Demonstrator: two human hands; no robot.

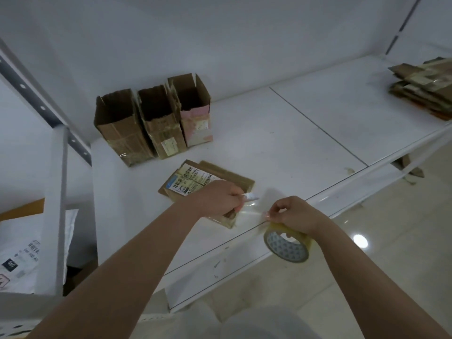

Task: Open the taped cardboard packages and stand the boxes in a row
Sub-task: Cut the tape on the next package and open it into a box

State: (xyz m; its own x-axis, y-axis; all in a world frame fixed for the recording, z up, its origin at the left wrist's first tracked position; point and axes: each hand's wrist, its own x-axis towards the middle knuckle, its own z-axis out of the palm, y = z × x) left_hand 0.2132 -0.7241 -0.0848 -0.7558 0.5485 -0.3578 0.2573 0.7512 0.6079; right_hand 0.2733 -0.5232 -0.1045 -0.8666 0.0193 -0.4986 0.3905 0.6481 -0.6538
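Three open boxes [151, 121] stand upright in a row on the white shelf [293, 133], at about ten o'clock from the hands, their sides touching; the one at the right end has a pink panel. One flattened package [195, 182] with a printed label lies flat on the shelf just ahead of the hands, at about eleven o'clock from the left hand.

The left hand [217, 198] rests over the near edge of the flat package, its fingers curled around a small white tool whose tip points toward three o'clock. The right hand [293, 214] pinches the free end of a clear strip of tape stretched between the two hands, and one roll of tape [288, 243] hangs just under that hand at the shelf's front edge.

A stack of flattened cardboard [423, 86] lies at the far end of the shelf, at two o'clock, well apart from the boxes; how many pieces it has cannot be told. At eight o'clock, white mailing bags [22, 253] lie on a lower level.
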